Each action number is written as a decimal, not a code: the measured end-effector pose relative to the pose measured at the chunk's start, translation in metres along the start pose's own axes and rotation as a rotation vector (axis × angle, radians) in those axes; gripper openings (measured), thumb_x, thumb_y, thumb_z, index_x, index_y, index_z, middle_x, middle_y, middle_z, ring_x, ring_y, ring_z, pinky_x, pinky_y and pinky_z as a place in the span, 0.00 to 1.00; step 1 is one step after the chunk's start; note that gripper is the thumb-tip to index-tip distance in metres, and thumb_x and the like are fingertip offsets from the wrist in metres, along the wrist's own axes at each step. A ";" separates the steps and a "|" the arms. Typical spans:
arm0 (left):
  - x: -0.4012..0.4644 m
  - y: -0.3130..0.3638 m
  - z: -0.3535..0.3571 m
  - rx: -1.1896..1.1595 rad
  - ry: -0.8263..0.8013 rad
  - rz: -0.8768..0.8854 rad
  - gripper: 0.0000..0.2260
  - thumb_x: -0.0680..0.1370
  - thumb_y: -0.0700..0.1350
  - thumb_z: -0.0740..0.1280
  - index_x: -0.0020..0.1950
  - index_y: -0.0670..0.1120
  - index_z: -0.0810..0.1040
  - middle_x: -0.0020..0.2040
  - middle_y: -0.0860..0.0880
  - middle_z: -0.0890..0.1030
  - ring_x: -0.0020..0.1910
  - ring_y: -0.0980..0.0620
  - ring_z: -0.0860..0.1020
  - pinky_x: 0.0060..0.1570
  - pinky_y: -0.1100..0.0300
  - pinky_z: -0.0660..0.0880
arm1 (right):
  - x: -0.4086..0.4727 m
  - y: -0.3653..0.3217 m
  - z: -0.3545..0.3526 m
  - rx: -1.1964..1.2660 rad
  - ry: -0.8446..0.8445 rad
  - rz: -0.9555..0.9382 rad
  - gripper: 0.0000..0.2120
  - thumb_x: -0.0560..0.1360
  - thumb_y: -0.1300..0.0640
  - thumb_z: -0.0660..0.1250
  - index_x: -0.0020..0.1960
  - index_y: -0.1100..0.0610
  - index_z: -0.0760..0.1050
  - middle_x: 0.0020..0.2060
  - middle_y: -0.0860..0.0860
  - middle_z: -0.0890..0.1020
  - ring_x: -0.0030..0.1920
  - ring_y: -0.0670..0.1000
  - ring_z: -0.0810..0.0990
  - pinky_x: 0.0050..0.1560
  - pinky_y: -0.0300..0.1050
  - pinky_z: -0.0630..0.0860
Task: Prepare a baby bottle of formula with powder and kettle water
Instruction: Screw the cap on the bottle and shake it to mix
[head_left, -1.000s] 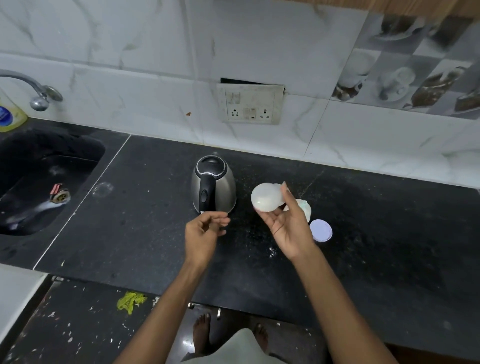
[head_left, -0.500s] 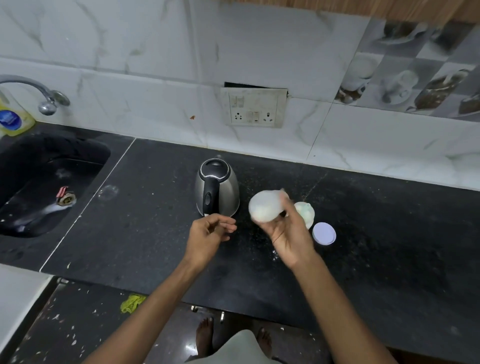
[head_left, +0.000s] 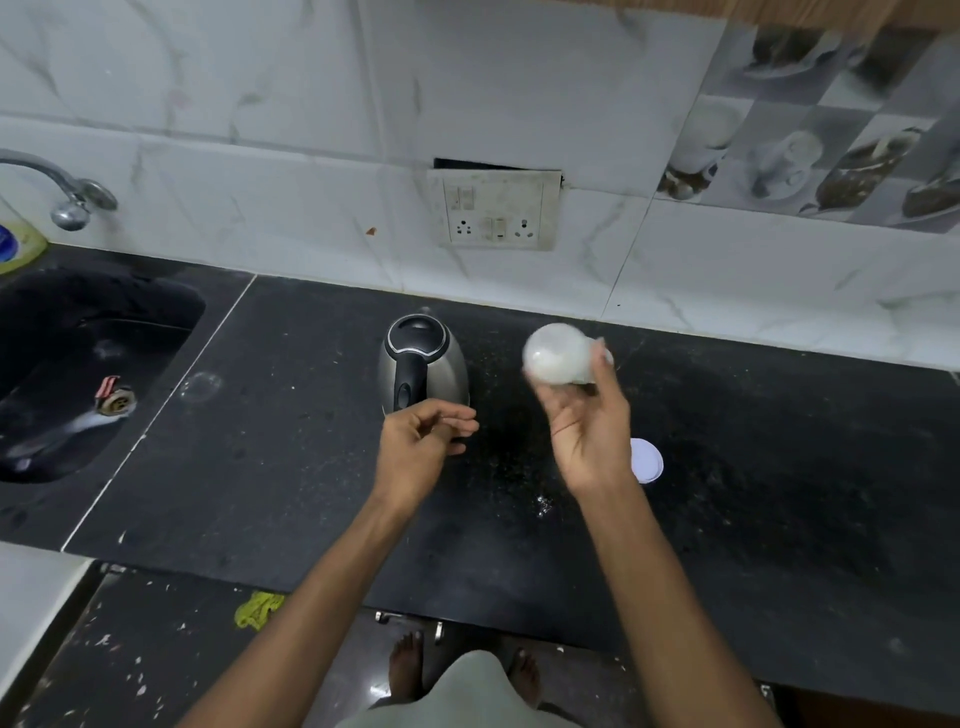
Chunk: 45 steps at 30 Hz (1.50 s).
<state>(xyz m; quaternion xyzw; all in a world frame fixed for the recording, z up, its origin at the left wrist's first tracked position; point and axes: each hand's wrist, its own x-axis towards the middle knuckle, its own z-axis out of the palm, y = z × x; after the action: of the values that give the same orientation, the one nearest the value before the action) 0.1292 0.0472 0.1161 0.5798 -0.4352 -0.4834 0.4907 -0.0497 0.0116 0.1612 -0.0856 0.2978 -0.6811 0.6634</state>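
Above counter (head_left: 779, 493) | right hand (head_left: 589, 436) grips bottle (head_left: 558, 353) | base toward camera

Both bare forearms reached forward. The left hand (head_left: 421, 441) hung with fingers loosely curled, holding nothing — the right hand (head_left: 587, 431) was raised, fingers wrapped round a blurred white object.
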 end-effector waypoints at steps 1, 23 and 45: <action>0.001 0.001 0.003 -0.006 -0.006 -0.002 0.15 0.82 0.29 0.63 0.49 0.42 0.86 0.41 0.47 0.88 0.45 0.56 0.86 0.44 0.62 0.83 | 0.000 0.000 -0.001 -0.034 0.008 0.010 0.18 0.82 0.57 0.66 0.70 0.57 0.70 0.63 0.58 0.80 0.59 0.59 0.85 0.48 0.55 0.85; 0.006 0.018 -0.013 0.203 -0.143 0.042 0.18 0.82 0.30 0.62 0.47 0.48 0.86 0.42 0.49 0.88 0.46 0.54 0.86 0.49 0.55 0.83 | 0.002 0.009 -0.025 -0.009 -0.054 0.229 0.27 0.78 0.51 0.67 0.72 0.65 0.70 0.63 0.65 0.82 0.67 0.67 0.78 0.54 0.55 0.85; -0.008 0.032 0.010 -0.030 -0.015 -0.070 0.14 0.83 0.31 0.63 0.48 0.43 0.86 0.41 0.46 0.88 0.44 0.53 0.86 0.47 0.59 0.84 | -0.009 0.012 -0.034 0.148 -0.045 0.229 0.14 0.85 0.53 0.61 0.60 0.64 0.76 0.54 0.66 0.84 0.52 0.65 0.87 0.47 0.53 0.86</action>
<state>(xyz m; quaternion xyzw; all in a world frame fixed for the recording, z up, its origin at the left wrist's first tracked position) 0.1175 0.0496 0.1483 0.5834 -0.4111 -0.5112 0.4789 -0.0564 0.0307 0.1300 -0.0171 0.2395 -0.6191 0.7477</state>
